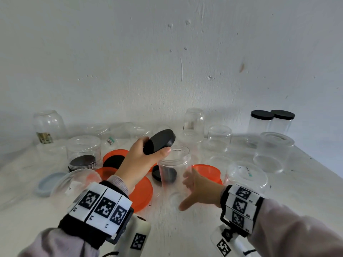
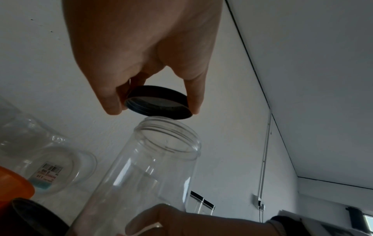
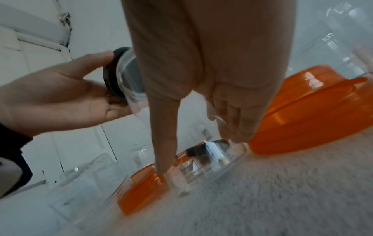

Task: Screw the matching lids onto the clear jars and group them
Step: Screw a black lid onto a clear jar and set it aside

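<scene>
- Left hand [image 1: 141,160] pinches a black lid [image 1: 159,141], tilted just above the clear jar [image 1: 175,173].
- Right hand [image 1: 199,190] seemingly clasps this 1 jar; its fingers [image 3: 234,121] curl around it.

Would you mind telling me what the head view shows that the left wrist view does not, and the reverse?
Only the head view shows the two finished clear jars with black lids at the far right, the pale blue lid and both wristbands. Only the left wrist view shows the threaded inside of the round black screw lid and the threads on the tall clear plastic jar. Both show the left hand gripping that lid just above the jar's open mouth while the right hand grips the jar low down.
</scene>
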